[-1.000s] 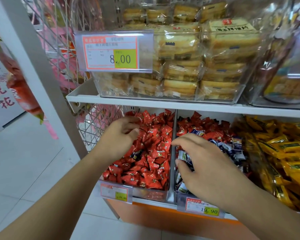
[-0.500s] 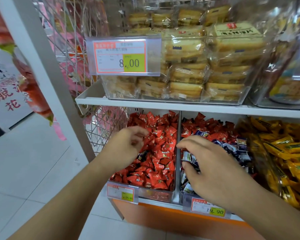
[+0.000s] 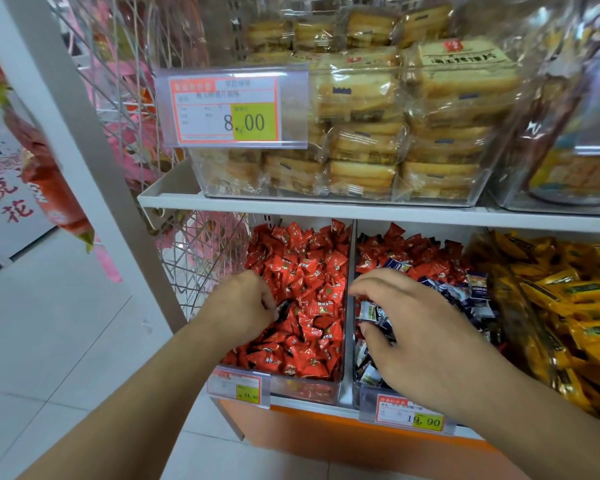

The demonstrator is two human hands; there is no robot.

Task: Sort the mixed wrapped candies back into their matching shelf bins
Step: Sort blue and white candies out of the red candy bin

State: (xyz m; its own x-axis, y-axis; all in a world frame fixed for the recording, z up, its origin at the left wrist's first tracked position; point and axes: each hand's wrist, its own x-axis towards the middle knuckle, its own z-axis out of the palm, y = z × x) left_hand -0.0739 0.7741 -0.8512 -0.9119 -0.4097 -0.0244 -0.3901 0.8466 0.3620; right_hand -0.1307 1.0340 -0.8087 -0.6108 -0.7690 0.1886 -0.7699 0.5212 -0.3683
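Observation:
Red wrapped candies [image 3: 305,282] fill the left clear bin [image 3: 347,306] on the lower shelf. The middle bin [image 3: 368,396] holds dark blue and white candies [image 3: 465,296] mixed with red ones at the back [image 3: 413,251]. My left hand [image 3: 241,306] reaches into the left bin, and its fingertips pinch a dark wrapped candy [image 3: 284,308] among the red ones. My right hand [image 3: 416,337] hovers over the middle bin with curled fingers around a white and dark candy [image 3: 368,311].
Yellow wrapped candies [image 3: 575,306] fill the bin at the right. Price tags [image 3: 238,389] hang on the bin fronts. The upper shelf [image 3: 326,204] carries a clear box of packed biscuits [image 3: 378,133]. A wire rack [image 3: 201,258] stands left of the bins.
My left hand has dropped lower into the red bin and closed on a dark candy. My right hand stays over the middle bin. The camera has moved slightly.

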